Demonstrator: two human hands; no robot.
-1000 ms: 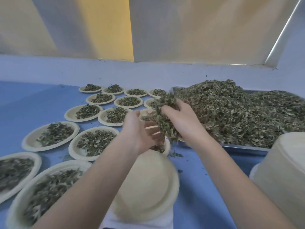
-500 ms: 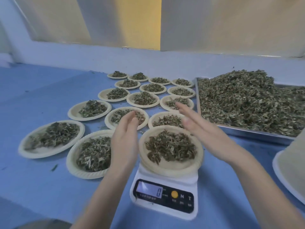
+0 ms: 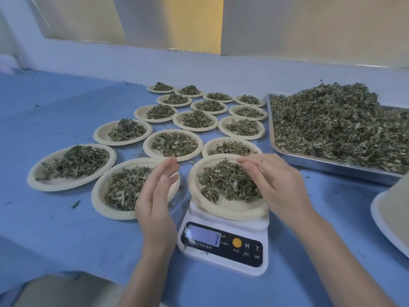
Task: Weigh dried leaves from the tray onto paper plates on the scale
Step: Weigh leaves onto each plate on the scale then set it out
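Observation:
A white digital scale (image 3: 223,247) stands on the blue table in front of me, its display lit. On it sits a paper plate (image 3: 228,210) with a small heap of dried leaves (image 3: 228,182). My right hand (image 3: 274,180) hovers over the plate's right side, fingers relaxed and bent down toward the leaves, holding nothing that I can see. To the plate's left my left hand (image 3: 157,193) is upright and open, palm toward the plate. The metal tray (image 3: 327,161) heaped with dried leaves lies at the right.
Several filled paper plates (image 3: 172,144) lie in rows to the left and behind the scale. A stack of empty paper plates (image 3: 391,209) stands at the right edge. A pale wall borders the table at the back.
A second ago both hands held a clump of leaves above the empty plate. The leaves now lie on the plate, both hands are open beside it, and the view has tilted down.

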